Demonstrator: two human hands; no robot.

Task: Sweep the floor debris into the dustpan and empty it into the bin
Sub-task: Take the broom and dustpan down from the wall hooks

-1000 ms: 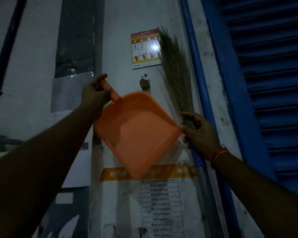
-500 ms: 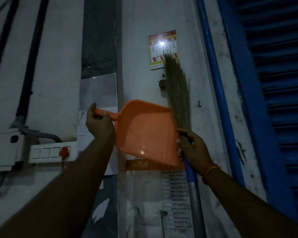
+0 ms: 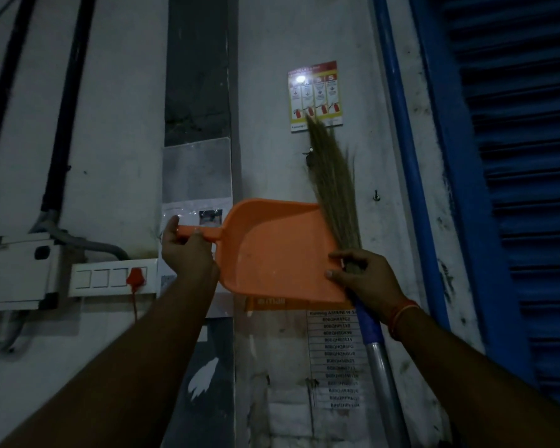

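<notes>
Gripping the flat handle of an orange dustpan (image 3: 272, 250), the left hand (image 3: 188, 253) sits a little left of the frame's centre, its fingers curled round the handle's end and the thumb laid along the top edge. This dustpan is held up in front of a white wall (image 3: 117, 124), handle pointing left and its hollow side facing the camera, filling the middle of the frame. At centre right the right hand (image 3: 364, 279) is wrapped round a broom (image 3: 335, 185) just where the bristles meet the stick, with the thumb pressed on the dustpan's right edge. Its bristles point upward, their tips overlapping the lower edge of a fire-extinguisher poster (image 3: 316, 97) in the upper middle. Below the hand, the broom's blue and silver stick (image 3: 379, 357) runs down toward the lower right. An orange band (image 3: 403, 315) circles the right wrist. On the left edge a white switch panel (image 3: 112, 277) with one red switch sits beside a junction box (image 3: 17, 270). A printed list (image 3: 340, 357) is stuck to the wall under the dustpan, and blue shutters (image 3: 524, 189) fill the right side
</notes>
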